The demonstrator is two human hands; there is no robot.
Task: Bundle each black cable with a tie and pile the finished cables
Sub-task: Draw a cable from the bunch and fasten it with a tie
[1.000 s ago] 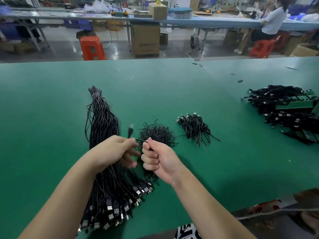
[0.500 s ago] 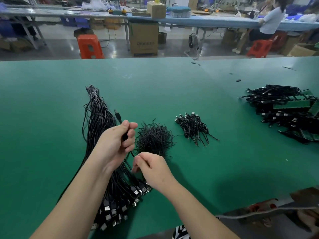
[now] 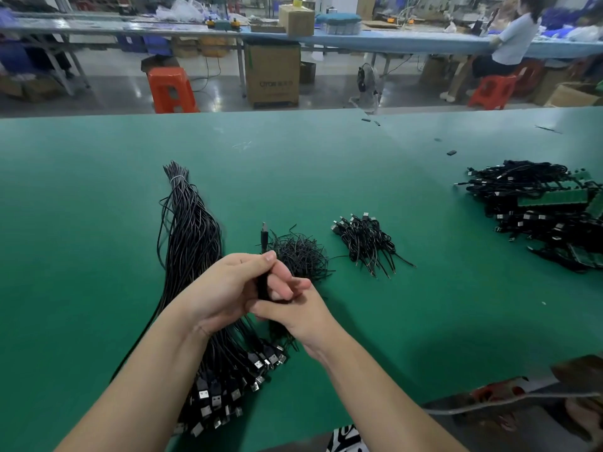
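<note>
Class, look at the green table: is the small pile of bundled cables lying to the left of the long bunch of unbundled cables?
No, the small pile of bundled cables lies to the right of the long bunch of unbundled cables.

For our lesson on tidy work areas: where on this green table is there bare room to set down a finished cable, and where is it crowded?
Bare patches: left of the long cable bundle; the strip between the small pile of tied cables and the large heap; the whole far half of the table. Crowded: around both hands, where bundle and loose ties meet.
</note>
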